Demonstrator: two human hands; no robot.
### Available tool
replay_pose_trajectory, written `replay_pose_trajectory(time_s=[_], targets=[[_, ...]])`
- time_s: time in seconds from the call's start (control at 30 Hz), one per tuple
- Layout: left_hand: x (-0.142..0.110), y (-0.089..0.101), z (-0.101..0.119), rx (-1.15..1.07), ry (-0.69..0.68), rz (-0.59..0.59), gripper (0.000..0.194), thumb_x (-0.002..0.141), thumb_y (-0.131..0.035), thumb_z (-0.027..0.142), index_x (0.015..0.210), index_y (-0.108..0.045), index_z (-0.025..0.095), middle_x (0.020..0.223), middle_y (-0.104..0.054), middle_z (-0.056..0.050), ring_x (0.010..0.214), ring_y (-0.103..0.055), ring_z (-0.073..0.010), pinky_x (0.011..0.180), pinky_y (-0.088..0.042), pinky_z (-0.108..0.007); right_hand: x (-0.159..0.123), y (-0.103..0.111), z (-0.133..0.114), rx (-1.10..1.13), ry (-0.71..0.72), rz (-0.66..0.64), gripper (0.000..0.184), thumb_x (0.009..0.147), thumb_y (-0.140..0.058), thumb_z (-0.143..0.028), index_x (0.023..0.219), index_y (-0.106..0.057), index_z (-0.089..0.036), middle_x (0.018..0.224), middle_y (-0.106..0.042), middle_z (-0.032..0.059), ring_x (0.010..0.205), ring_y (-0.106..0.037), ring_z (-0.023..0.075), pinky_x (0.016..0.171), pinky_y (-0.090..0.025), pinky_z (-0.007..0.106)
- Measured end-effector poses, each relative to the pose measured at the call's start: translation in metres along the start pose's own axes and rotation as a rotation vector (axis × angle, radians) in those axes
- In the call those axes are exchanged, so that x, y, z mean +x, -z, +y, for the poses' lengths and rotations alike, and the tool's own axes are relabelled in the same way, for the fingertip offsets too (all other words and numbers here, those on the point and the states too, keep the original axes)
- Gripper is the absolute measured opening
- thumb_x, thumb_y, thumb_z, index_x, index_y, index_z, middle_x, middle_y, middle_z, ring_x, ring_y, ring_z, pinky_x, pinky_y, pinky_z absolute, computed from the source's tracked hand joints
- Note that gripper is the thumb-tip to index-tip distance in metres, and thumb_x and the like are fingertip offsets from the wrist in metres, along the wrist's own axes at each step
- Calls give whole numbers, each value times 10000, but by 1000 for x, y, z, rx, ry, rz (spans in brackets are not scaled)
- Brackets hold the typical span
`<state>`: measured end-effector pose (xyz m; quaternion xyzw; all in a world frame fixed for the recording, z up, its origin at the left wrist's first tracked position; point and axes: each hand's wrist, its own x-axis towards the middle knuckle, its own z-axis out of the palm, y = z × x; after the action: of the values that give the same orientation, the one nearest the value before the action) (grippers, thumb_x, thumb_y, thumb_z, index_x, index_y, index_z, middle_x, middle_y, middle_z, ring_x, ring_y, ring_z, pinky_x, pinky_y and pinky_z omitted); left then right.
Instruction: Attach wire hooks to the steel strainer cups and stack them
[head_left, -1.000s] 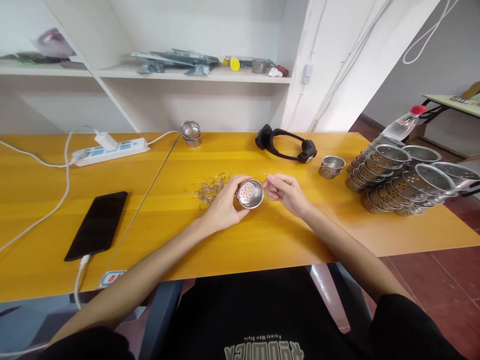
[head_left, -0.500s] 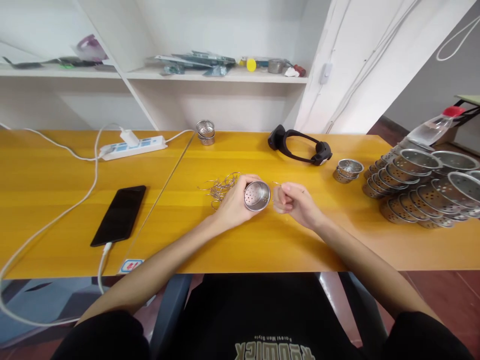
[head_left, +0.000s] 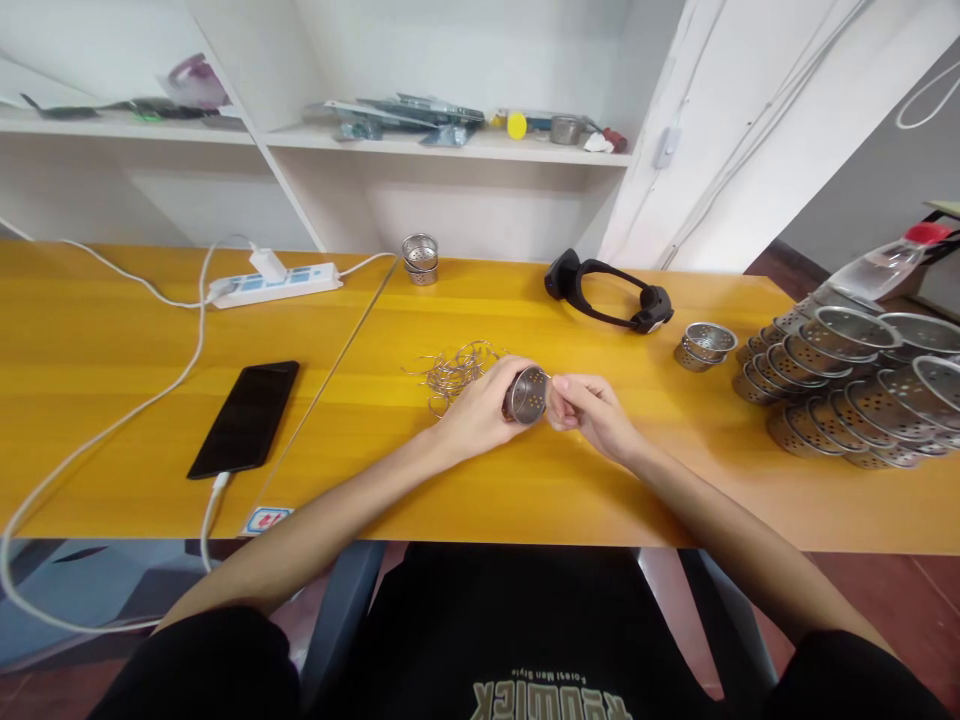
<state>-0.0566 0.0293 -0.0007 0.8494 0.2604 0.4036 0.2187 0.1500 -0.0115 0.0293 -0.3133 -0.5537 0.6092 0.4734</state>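
My left hand (head_left: 480, 412) is wrapped round a perforated metal strainer cup (head_left: 529, 398), whose open mouth is tilted toward the right. At the right side of its rim, my right hand (head_left: 591, 412) pinches a thin metal wire (head_left: 547, 377), only a short end of which shows. The right fingertips are close to the rim; whether they touch it I cannot tell. Just behind my left hand lies a tangled pile of curved metal wires (head_left: 454, 373) on the yellow table (head_left: 465, 500).
Tall nested stacks of perforated cups (head_left: 832, 400) stand at the right, beside a red-capped bottle (head_left: 877, 262). Smaller stacks sit nearby (head_left: 705, 345) and at the back (head_left: 420, 260). A black headset-like band (head_left: 607, 292), a phone (head_left: 244, 418) and a power strip (head_left: 277, 285) also lie on the table.
The cup has turned so its mouth faces more to the right. My right hand and the wire have come closer to its rim. The whole view has shifted slightly.
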Motion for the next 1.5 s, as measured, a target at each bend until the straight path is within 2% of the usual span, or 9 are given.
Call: replay_pose_trajectory(time_s=[0.17,0.3,0.67,1.03,1.27,1.4,1.5], targets=[[0,0,1,-7,-11,13,536,891,-753,230,1362,-498,260,1307,-656,-113,1198,-681,-291,1009,-576,-477,-2,6,2,-119,29,-17,457,1013,-681,-504,700,-624,-176,627,-511,-27,540,-432,94,532,-287,272],[1,2,1,8,-10,25,547,881,-750,208,1362,-496,268,1302,-658,-102,1182,-681,-282,998,-578,-471,-3,10,3,-168,38,-9,447,1022,-666,-506,721,-641,-176,663,-534,-19,561,-449,97,541,-302,271],[1,2,2,26,-5,24,548,871,-737,183,1352,-489,266,1301,-659,-100,1193,-675,-284,1017,-573,-492,-2,8,0,-162,73,-19,452,1016,-675,-498,690,-579,-200,689,-491,-19,634,-410,130,625,-315,306],[1,4,1,17,-21,15,535,877,-728,165,1347,-492,258,1310,-655,-105,1222,-669,-283,1048,-562,-497,-1,8,0,-61,21,-54,432,1027,-652,-498,729,-590,-192,694,-521,-6,613,-454,132,590,-338,294],[2,4,2,21,-40,30,549,878,-731,161,1354,-477,259,1304,-650,-108,1223,-665,-284,1043,-565,-504,-1,6,-1,-85,31,-53,452,1017,-659,-524,721,-546,-202,705,-494,-5,634,-467,143,593,-340,299],[2,4,3,39,-22,23,546,882,-741,178,1353,-480,262,1306,-653,-107,1220,-667,-290,1038,-566,-511,-2,6,0,-136,52,-49,469,1020,-656,-525,702,-521,-207,697,-463,-15,640,-422,140,621,-331,310],[2,4,4,25,-3,14,546,888,-800,263,1340,-494,266,1277,-663,-98,1181,-680,-288,1012,-574,-491,-1,4,0,-151,56,-25,515,1014,-663,-533,657,-489,-206,662,-417,-30,604,-338,122,587,-284,301]])
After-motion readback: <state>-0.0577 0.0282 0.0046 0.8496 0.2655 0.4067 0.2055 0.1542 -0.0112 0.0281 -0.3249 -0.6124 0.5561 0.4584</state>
